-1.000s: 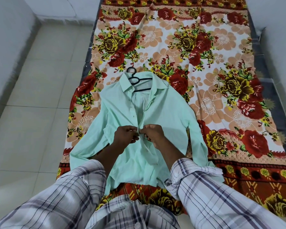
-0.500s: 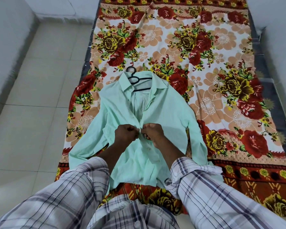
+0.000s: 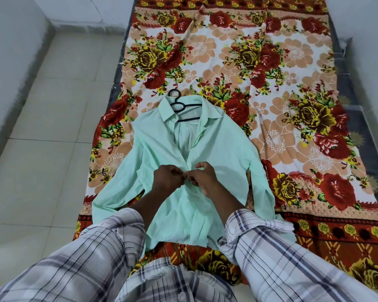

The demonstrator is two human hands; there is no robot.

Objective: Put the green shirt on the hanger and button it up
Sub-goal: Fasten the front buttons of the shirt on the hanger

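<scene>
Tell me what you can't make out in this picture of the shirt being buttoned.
- Head view: the button being worked is hidden between the left hand and right hand, which pinch the green shirt.
- Head view: the hanger lies mostly under the shirt; only its hook and neck show.
- Head view: whether buttons below the hands are fastened is too small to tell among the folds.

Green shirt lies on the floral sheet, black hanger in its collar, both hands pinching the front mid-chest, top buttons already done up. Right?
Not the top buttons: the head view shows the green shirt open from collar down to where the left hand and right hand pinch it. The black hanger and floral sheet are as you say.
</scene>
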